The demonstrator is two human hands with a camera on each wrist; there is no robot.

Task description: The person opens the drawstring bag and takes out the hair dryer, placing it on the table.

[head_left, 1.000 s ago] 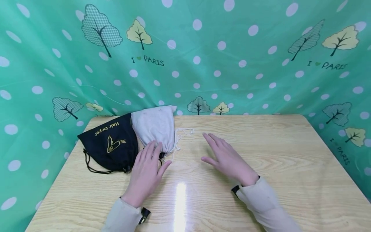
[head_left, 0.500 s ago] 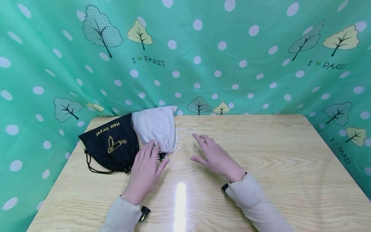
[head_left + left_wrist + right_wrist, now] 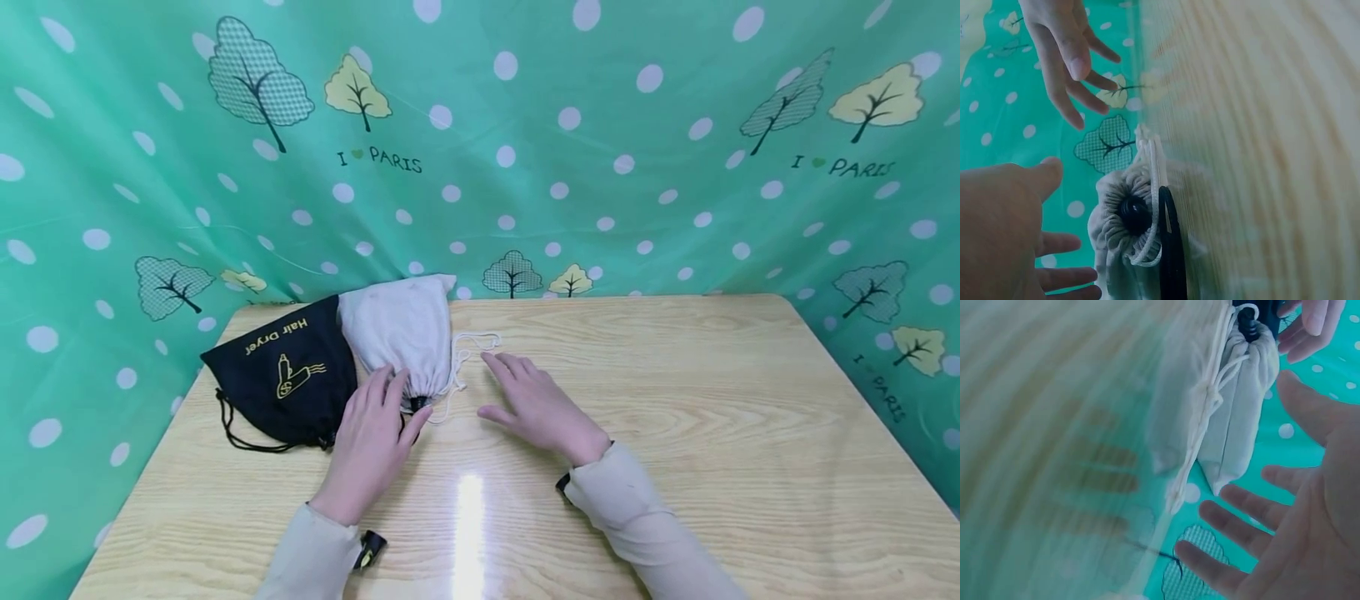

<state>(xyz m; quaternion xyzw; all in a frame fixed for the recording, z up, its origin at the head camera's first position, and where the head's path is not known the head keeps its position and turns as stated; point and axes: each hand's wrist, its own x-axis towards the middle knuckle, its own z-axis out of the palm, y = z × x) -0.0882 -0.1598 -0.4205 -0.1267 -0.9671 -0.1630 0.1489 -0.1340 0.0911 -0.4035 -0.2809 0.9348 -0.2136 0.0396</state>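
A pale grey drawstring bag lies at the back left of the table, a black object showing in its gathered mouth. Its white cord trails off to the right. Against its left side lies a black drawstring bag with "Hair Dryer" and a dryer picture in yellow. My left hand, fingers extended, is over the near end of the grey bag, fingertips overlapping its gathered neck in the head view. My right hand is held with spread fingers right of the white cord, holding nothing.
The light wooden table carries a bright light reflection near its front middle. Behind it and at both sides hangs a green dotted curtain printed with trees. Black cord loops out from the black bag's left side.
My right hand has moved left across the table, closer to the grey bag and its cord. My left hand has shifted slightly left. Both bags lie where they were.
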